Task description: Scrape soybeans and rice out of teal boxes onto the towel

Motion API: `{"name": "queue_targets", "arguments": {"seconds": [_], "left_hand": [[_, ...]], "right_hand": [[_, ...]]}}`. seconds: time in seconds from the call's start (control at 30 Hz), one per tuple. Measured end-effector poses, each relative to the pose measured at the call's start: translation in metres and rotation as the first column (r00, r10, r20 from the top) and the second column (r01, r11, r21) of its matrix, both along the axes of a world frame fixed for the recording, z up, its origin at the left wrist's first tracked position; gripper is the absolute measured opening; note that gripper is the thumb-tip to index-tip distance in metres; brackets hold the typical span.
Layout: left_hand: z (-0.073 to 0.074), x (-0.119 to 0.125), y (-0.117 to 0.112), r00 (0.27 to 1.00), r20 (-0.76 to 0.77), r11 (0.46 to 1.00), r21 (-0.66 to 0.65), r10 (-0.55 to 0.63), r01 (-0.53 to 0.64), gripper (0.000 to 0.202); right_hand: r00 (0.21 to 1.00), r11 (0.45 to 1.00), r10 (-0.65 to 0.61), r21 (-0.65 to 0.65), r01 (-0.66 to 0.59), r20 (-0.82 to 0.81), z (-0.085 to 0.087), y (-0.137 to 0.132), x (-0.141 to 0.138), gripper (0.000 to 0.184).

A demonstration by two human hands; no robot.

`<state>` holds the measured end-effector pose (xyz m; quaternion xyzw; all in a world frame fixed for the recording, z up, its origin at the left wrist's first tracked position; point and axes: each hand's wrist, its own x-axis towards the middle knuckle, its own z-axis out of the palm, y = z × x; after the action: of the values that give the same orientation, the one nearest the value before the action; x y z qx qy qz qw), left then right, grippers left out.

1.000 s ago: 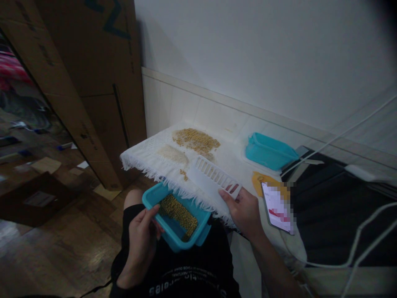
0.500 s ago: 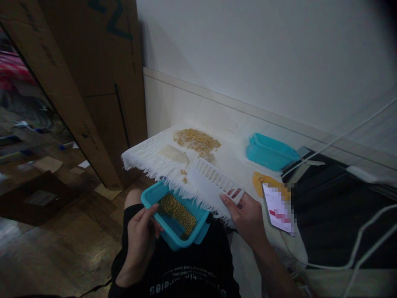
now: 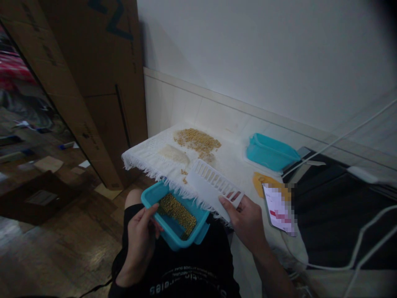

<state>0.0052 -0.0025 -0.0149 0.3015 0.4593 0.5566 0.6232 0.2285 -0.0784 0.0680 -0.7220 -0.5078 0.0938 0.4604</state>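
My left hand [image 3: 144,229] grips the near left rim of a blue plastic bin [image 3: 182,242] over my lap. Small greenish-yellow beans [image 3: 180,213] cover part of its bottom. Pinched in my right hand [image 3: 245,219] is a flat white slotted plastic piece [image 3: 206,188], held at its near right end over the table's fringed edge. Beyond its far end, a patch of yellowish beans [image 3: 197,140] lies spread on the white cloth [image 3: 229,151], beside a pile of pale grains [image 3: 173,155]. A few loose beans [image 3: 184,176] lie near the fringe.
A second blue bin [image 3: 271,153] stands at the table's right, by the wall. Near my right hand are a phone [image 3: 277,211] and something orange [image 3: 260,182]. White cables [image 3: 356,244] cross a dark surface at right. A tall cardboard box [image 3: 102,82] stands on the left.
The white slotted piece has shifted slightly left with my right hand. My left hand and the bin with beans stay about where they were.
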Motion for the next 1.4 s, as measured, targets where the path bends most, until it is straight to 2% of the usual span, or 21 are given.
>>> {"name": "queue_targets", "arguments": {"seconds": [0.43,0.67,1.03,1.4], "left_hand": [[0.004,0.0,-0.001,1.0,-0.024,1.0,-0.007,0.006,-0.006,0.04],[0.004,-0.003,0.001,1.0,-0.013,1.0,0.015,0.012,-0.011,0.04],[0.003,-0.006,0.002,0.999,-0.007,0.999,0.01,0.035,-0.035,0.039],[0.013,-0.01,0.008,0.994,-0.055,0.996,0.003,0.091,-0.091,0.034]], "right_hand": [[0.998,0.998,0.058,0.016,-0.058,0.001,0.0,0.008,-0.006,0.025],[0.996,0.997,-0.049,0.061,0.044,0.074,-0.003,0.021,0.007,0.027],[0.997,0.999,0.001,0.036,-0.004,0.076,-0.005,0.025,0.006,0.028],[0.997,0.996,0.072,0.05,-0.073,0.019,-0.009,0.03,-0.001,0.024]]}}
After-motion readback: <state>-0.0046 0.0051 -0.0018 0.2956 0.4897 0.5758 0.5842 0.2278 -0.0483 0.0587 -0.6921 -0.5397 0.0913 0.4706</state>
